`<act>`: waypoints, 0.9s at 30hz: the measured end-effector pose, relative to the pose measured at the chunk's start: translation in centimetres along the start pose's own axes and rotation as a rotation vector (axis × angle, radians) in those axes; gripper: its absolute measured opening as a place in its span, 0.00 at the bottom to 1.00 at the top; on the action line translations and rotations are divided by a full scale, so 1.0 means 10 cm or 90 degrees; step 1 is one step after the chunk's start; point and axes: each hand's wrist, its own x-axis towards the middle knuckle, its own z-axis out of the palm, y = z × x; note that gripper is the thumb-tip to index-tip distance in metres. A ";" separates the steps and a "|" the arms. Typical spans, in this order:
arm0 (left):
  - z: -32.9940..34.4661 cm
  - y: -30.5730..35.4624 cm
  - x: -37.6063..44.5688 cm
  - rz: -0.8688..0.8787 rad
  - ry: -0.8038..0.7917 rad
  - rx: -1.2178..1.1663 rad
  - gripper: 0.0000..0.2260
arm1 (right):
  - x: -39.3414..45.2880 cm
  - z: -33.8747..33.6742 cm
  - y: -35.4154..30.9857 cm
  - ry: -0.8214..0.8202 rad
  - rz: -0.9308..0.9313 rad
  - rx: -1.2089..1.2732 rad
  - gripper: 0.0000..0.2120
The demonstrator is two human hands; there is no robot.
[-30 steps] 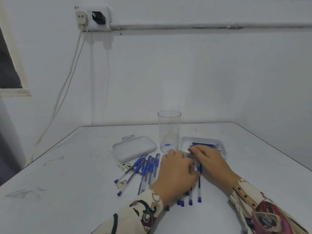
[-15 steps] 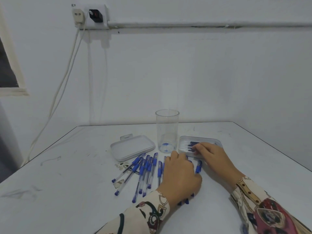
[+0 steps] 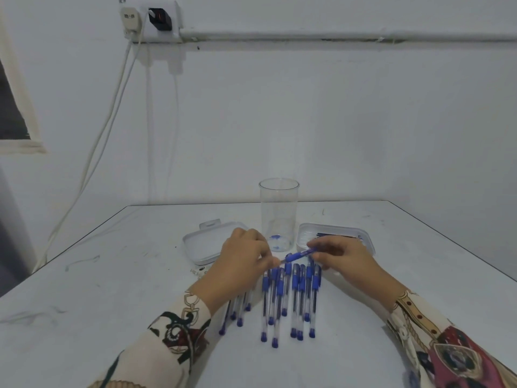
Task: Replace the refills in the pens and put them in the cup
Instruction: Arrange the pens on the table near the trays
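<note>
Between my two hands a blue pen (image 3: 300,254) is held just above the table, lying nearly level. My right hand (image 3: 345,259) grips its blue grip end, and my left hand (image 3: 243,257) pinches the tip end. Below them several blue-capped pens (image 3: 291,299) lie side by side on the white table. A clear empty cup (image 3: 279,211) stands upright behind the hands. To its right an open clear box (image 3: 307,233) holds several dark refills (image 3: 334,235), partly hidden by my right hand.
The box's white lid (image 3: 202,246) lies left of the cup, with small paper scraps (image 3: 200,271) in front of it. The table (image 3: 98,289) ends at the wall behind. Cables (image 3: 112,107) hang from a wall socket at the upper left.
The pens were gathered from a fanned spread into a tighter row. My right hand left the refill box, and both hands lifted one pen from the row.
</note>
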 end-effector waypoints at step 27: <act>0.33 0.02 -0.08 0.203 0.193 0.166 0.17 | -0.14 0.17 -0.20 -0.044 -0.065 -0.053 0.05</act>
